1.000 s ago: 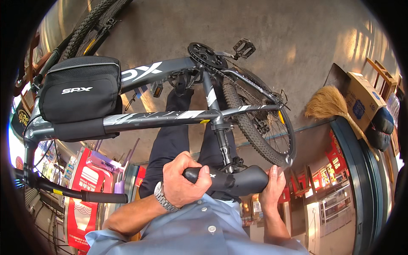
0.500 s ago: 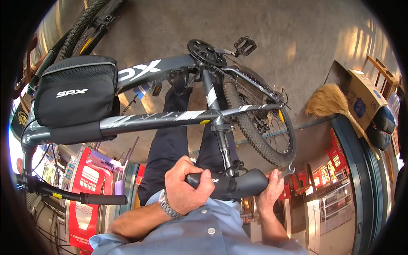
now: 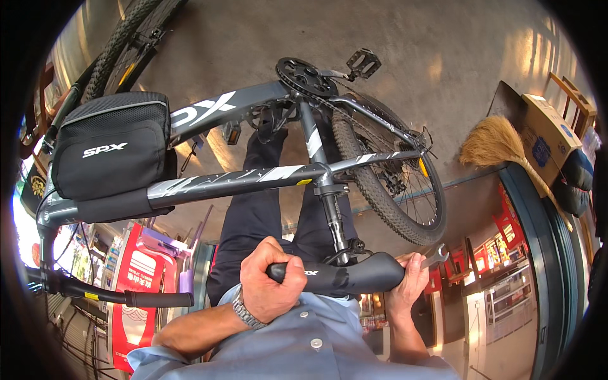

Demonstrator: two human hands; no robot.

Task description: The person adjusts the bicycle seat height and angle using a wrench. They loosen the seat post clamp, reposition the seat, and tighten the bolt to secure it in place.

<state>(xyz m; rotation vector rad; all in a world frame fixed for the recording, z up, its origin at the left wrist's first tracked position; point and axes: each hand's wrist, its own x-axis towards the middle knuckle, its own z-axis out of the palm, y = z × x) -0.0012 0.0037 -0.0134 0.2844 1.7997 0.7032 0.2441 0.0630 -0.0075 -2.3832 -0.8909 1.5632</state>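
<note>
Leftward, a bag [image 3: 111, 158] sits on the frame [image 3: 234, 181]; your left hand [image 3: 272, 282] clenches the nose [image 3: 274, 273] of the saddle [image 3: 361, 274], which tops its post [image 3: 335, 231] just before you; your right hand [image 3: 407, 286], against the saddle's rear [image 3: 395, 272], grips a wrench [image 3: 435, 256].

1. Saddle [image 3: 373, 272], lower centre: smooth, softly glossy;
2. Wrench [image 3: 437, 256], lower right: bright, smooth metal;
3. Frame [image 3: 221, 182], centre: glossy painted tubing; seatpost [image 3: 337, 231], shiny metal;
4. Bag [image 3: 111, 171], left: matt cloth, mesh above;
5. Rear tyre [image 3: 345, 142], right of centre: knobbly, matt rubber;
6. Broom [image 3: 494, 142], right: coarse straw; box [image 3: 544, 139] beside it, cardboard;
7. Floor [image 3: 430, 38], top: dull, concrete-like.
</note>
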